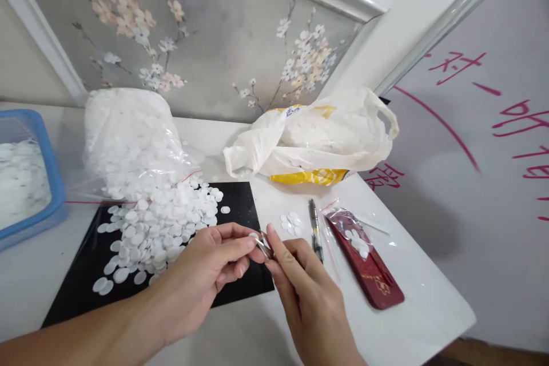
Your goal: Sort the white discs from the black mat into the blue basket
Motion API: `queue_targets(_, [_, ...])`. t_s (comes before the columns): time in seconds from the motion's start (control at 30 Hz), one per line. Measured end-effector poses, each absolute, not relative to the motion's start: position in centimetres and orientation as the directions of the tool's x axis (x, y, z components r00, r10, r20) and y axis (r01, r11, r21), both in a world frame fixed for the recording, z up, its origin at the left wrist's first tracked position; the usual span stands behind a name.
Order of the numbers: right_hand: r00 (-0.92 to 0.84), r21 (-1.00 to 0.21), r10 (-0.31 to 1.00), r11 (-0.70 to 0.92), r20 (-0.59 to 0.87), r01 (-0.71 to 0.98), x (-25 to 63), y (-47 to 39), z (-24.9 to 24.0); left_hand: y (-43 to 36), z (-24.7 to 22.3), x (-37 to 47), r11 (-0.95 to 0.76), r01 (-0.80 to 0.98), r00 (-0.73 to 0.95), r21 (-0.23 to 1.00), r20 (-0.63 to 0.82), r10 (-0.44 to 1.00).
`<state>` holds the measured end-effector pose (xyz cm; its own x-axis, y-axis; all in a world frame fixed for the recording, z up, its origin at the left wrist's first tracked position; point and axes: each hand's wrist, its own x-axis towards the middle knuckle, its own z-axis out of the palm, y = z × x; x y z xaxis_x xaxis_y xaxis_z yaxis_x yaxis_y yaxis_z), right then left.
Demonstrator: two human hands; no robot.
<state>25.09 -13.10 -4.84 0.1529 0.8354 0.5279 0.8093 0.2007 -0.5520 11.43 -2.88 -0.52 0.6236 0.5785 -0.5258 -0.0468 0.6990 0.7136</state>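
Observation:
My left hand (214, 263) pinches a small white disc (254, 235) between thumb and fingers. Closed around a small silver nail clipper (265, 247) is my right hand (306, 291), its fingers covering much of the tool. The clipper's end meets the disc, in front of my left fingertips. A large pile of loose white discs (158, 229) spreads over a black mat (240, 206) to the left. Just beyond my right hand lies a small group of white discs (291, 222) on the white table (240, 337).
A clear bag (132, 137) full of discs spills onto the mat. At far left stands a blue tub (54, 166) of discs. A plastic shopping bag (317, 143) lies at the back. Right are a pen (316, 229), a dark red case (377, 280) and a zip bag (355, 237) with discs.

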Motion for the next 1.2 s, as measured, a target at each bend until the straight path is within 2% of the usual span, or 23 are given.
queue_targets(0.4, [0.108,-0.452,0.832,0.183,0.545,0.873,25.4,-13.26,-4.42,-3.02,-0.07,11.21,0.683,-0.008,0.653,0.73,-0.514,0.557])
queue_targets(1.2, [0.078,-0.423,0.836,0.192,0.543,0.885,25.52,-13.44,-4.18,-2.86,-0.21,11.05,0.609,0.045,0.697,0.792,-0.462,0.549])
